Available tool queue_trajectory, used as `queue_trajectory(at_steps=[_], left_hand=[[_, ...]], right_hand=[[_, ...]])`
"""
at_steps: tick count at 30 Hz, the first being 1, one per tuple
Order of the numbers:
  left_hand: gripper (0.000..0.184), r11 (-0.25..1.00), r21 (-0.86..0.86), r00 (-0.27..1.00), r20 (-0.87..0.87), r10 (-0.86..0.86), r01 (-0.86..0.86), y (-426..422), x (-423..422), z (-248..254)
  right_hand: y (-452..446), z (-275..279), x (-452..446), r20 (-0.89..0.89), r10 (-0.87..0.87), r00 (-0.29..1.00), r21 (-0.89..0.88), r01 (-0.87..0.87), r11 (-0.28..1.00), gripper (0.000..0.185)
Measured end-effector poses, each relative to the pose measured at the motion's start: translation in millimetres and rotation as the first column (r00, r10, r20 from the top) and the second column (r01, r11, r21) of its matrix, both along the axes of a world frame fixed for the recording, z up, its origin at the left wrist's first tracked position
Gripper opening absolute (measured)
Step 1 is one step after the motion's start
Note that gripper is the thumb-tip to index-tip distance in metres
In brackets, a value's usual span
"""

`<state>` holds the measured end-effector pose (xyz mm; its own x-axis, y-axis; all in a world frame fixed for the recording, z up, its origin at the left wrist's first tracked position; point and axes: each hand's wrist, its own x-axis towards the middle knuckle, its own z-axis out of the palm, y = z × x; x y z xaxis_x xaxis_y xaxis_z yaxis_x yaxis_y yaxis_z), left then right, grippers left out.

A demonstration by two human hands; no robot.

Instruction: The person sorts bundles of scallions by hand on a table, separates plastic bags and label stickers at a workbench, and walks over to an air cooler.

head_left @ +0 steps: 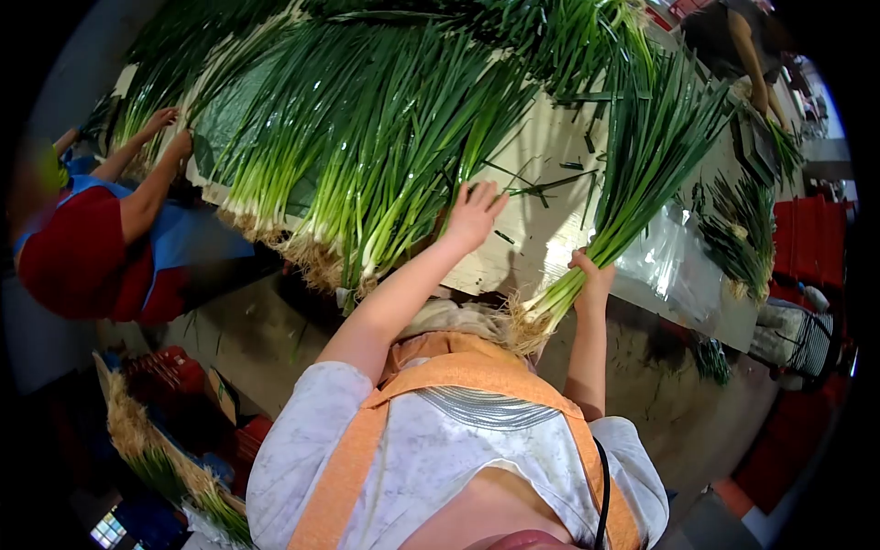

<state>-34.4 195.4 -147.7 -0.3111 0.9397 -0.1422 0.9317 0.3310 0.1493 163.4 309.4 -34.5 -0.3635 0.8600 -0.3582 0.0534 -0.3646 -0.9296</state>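
Note:
A bundle of green onions [632, 174] is gripped near its white, rooted ends by my right hand [593, 275]; its leaves spread up and to the right over the table. My left hand [474, 217] is open, fingers apart, at the right edge of a wide row of green onions [367, 156]. That row lies on the table with roots toward the near edge. Loose cut leaf pieces [541, 188] are scattered on the pale tabletop [527, 220] between my hands.
At the left, a person in a red top [82, 252] handles more onions. Another person's arm [750, 55] reaches in at the upper right. Clear plastic [665, 261] lies on the table's right part. Red crates [808, 240] stand at the far right, with more onions [165, 449] at the lower left.

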Motion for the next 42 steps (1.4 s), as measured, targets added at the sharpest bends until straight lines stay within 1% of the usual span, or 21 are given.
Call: queue_trajectory(at_steps=[1, 2, 4, 7, 8, 10, 12, 16, 17, 20, 21, 24, 25, 28, 29, 32, 33, 36, 39, 41, 42], left_hand=[[0.065, 0.99, -0.139, 0.998, -0.057, 0.022, -0.03, 0, -6, 14], [0.067, 0.986, -0.151, 0.997, -0.014, 0.07, -0.071, -4, -13, 18], [0.065, 0.99, -0.135, 0.994, -0.102, 0.037, -0.051, -19, -28, 11], [0.072, 1.0, -0.015, 0.999, 0.036, 0.022, -0.022, -48, -54, 17], [0.083, 1.0, -0.01, 1.0, 0.021, 0.005, -0.005, -54, -63, 17], [0.083, 0.989, -0.146, 0.995, -0.091, -0.04, 0.026, -59, -74, 35], [0.086, 0.985, -0.17, 0.997, -0.079, -0.012, -0.001, -65, -92, 47], [0.083, 0.991, -0.133, 0.978, -0.202, -0.055, 0.028, -81, -121, 44], [0.083, 0.998, -0.064, 0.985, -0.17, -0.033, 0.022, -85, -127, 38], [0.085, 0.998, -0.065, 0.98, -0.198, -0.002, -0.011, -82, -121, 36], [0.074, 0.999, -0.042, 0.978, -0.207, -0.005, -0.003, -79, -114, 35], [0.057, 1.0, -0.014, 0.982, -0.189, 0.016, -0.019, -64, -92, 32], [0.034, 0.992, 0.124, 0.968, -0.249, 0.009, 0.023, -58, -88, 22], [0.013, 0.989, 0.145, 0.985, -0.175, 0.011, 0.015, -40, -79, 18], [0.009, 0.955, 0.293, 0.978, -0.208, 0.019, 0.044, -35, -79, 16], [0.007, 0.901, 0.425, 0.992, 0.121, 0.04, -0.088, -14, -73, 32], [0.006, 0.847, 0.531, 0.995, 0.093, -0.022, -0.031, -8, -76, 25], [0.005, 0.965, 0.236, 0.987, -0.143, -0.08, 0.112, -3, -78, 6], [0.006, 0.965, 0.091, 0.945, -0.244, -0.219, 0.247, 2, -88, 2], [0.008, 0.932, 0.358, 0.996, 0.092, 0.016, -0.048, 15, -94, 10], [0.009, 0.872, 0.436, 0.955, 0.279, 0.104, -0.222, 21, -97, 24]], right_hand=[[-1, -3, 3, 0.014, 0.003, 1.0, -0.002, -0.003, 1.0, 0.036], [-1, -4, 6, 0.026, 0.008, 1.0, -0.006, -0.008, 1.0, 0.035], [-3, -4, 10, 0.048, -0.004, 0.999, 0.03, 0.002, 1.0, 0.031], [2, -20, 19, 0.103, -0.007, 0.995, 0.066, 0.0, 0.998, 0.031], [6, -29, 24, 0.126, 0.006, 0.992, 0.076, -0.016, 0.997, 0.031], [12, -46, 29, 0.176, 0.02, 0.984, 0.098, -0.038, 0.994, 0.032], [19, -64, 30, 0.229, 0.018, 0.973, 0.123, -0.048, 0.991, 0.033], [33, -108, 35, 0.199, 0.016, 0.98, 0.112, -0.039, 0.993, 0.034], [37, -115, 36, 0.216, 0.026, 0.976, 0.105, -0.049, 0.993, 0.032], [45, -114, 36, 0.171, 0.058, 0.984, -0.02, -0.055, 0.998, 0.029], [45, -113, 36, 0.154, 0.039, 0.987, -0.036, -0.034, 0.999, 0.029], [45, -112, 36, 0.109, -0.002, 0.994, -0.081, 0.011, 0.997, 0.029], [46, -115, 36, 0.097, -0.004, 0.995, -0.092, 0.013, 0.996, 0.029], [47, -117, 36, 0.071, 0.009, 0.997, -0.11, -0.001, 0.994, 0.029], [47, -117, 35, 0.063, 0.016, 0.998, -0.113, -0.009, 0.994, 0.028], [47, -113, 32, 0.104, 0.003, 0.995, -0.119, 0.009, 0.993, 0.027], [47, -114, 31, 0.107, -0.008, 0.994, -0.118, 0.021, 0.993, 0.026], [47, -111, 30, 0.093, 0.021, 0.995, -0.113, -0.01, 0.993, 0.022], [49, -108, 29, 0.087, 0.034, 0.996, -0.096, -0.025, 0.995, 0.02], [52, -115, 32, 0.07, 0.031, 0.997, -0.096, -0.024, 0.995, 0.02], [51, -119, 33, 0.062, 0.031, 0.998, -0.099, -0.025, 0.995, 0.021]])
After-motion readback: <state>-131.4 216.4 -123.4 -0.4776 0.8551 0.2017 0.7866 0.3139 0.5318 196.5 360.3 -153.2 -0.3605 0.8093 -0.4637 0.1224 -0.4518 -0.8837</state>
